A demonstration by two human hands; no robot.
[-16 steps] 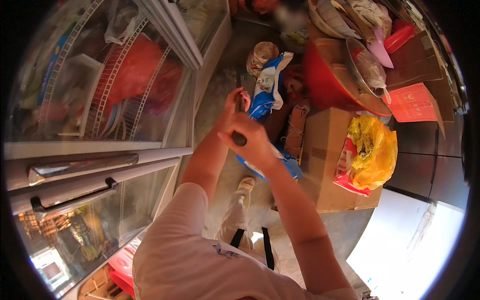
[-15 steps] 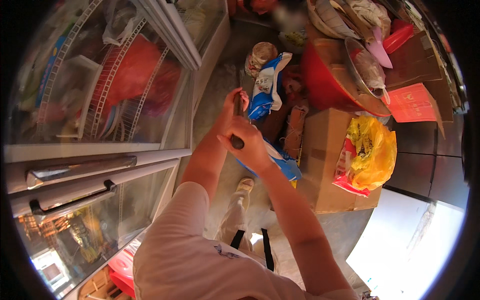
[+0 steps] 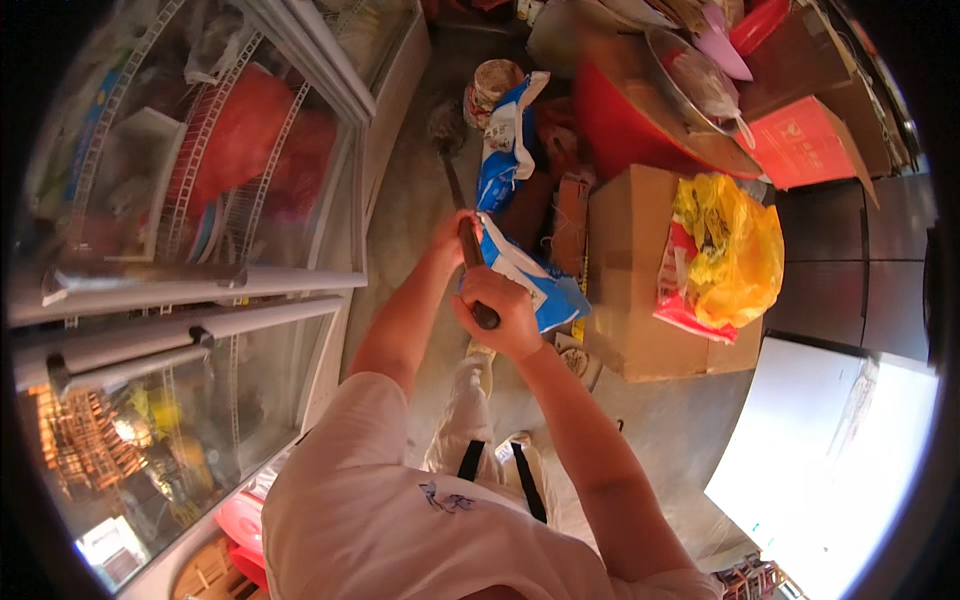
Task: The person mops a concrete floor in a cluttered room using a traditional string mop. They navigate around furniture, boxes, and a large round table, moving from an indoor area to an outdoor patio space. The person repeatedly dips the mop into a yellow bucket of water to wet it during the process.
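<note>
Both of my hands are closed round the dark handle of a mop [image 3: 456, 188]. My left hand [image 3: 458, 238] grips the shaft further forward. Nearer my body, my right hand [image 3: 505, 308] wraps the handle close to its rounded top end. The shaft slants away from me to a grey, fuzzy mop head [image 3: 447, 125], blurred, on the grey floor [image 3: 400, 215]. Just right of the shaft lie two blue and white plastic bags [image 3: 497, 160], the nearer one beside my hands. A pale patterned, roundish container [image 3: 497, 82] stands by the mop head.
Glass-doored cabinets [image 3: 190, 290] line the left side. To the right are a cardboard box [image 3: 630, 290] with a yellow plastic bag [image 3: 745, 255] on it, a big red basin [image 3: 625, 110] and an orange-red carton [image 3: 800, 145]. My feet are on the floor below my hands.
The view has shifted, so the surroundings sit higher and further left. The mop head now shows on the floor beyond my hands. Both hands keep their grip on the handle.
</note>
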